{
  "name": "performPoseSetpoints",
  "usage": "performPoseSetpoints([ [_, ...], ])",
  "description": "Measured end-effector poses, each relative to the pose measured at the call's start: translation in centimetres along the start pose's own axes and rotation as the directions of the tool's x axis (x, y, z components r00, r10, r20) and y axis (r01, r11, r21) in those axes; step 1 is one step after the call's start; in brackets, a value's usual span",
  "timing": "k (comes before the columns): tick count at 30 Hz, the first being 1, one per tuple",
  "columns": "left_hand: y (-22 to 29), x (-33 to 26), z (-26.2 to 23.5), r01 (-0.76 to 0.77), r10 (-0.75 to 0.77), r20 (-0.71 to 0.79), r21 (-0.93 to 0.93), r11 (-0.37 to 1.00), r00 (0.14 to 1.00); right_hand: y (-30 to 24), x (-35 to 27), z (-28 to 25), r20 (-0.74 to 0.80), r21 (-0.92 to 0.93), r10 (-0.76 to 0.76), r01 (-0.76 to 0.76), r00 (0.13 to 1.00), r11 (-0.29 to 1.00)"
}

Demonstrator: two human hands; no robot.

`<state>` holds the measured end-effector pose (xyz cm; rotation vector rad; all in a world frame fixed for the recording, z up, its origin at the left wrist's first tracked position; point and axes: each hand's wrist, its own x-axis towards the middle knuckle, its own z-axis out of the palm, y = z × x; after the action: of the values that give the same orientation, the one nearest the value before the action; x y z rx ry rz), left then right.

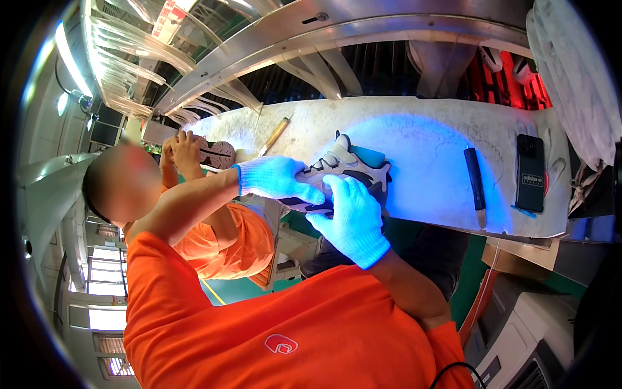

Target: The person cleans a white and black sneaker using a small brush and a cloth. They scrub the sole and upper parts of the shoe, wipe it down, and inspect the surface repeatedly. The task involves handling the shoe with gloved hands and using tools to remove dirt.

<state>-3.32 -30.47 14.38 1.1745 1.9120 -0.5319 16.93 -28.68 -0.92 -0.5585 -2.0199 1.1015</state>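
Note:
A grey, white and black sneaker (372, 174) with a teal inner lining lies on its side at the table's near edge, under blue light. My left hand (275, 178), in a knitted glove that looks blue-white, is closed around the toe end. The gloved right hand (350, 220) presses its fingers and thumb against the shoe's near side, so part of the upper is hidden. Right of the shoe lies a slim dark-handled tool (475, 185) with a pale pointed tip. Beyond my left hand rests a tool with a yellowish handle (276, 134).
A black phone (530, 174) lies at the table's (421, 129) right end. To the left, a co-worker in orange (223, 240) handles another shoe (217, 154). Behind the table runs a metal-framed conveyor (382, 29) with hanging plastic strips and red-lit shoes. A grey machine (531, 330) stands at lower right.

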Motion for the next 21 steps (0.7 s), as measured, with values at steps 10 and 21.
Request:
performPoseSetpoints([
  [10,1.5,-1.8,-0.2,-0.002,0.000,-0.095,-0.023,1.000,0.995,-0.8,-0.9,-0.4,-0.086,0.093,0.004,0.004,0.996,0.996],
  [21,1.0,-6.1,1.8,-0.532,0.331,-0.535,-0.277,0.800,0.777,0.1,-4.8,-3.3,-0.179,0.468,0.248,-0.139,0.952,0.872],
])
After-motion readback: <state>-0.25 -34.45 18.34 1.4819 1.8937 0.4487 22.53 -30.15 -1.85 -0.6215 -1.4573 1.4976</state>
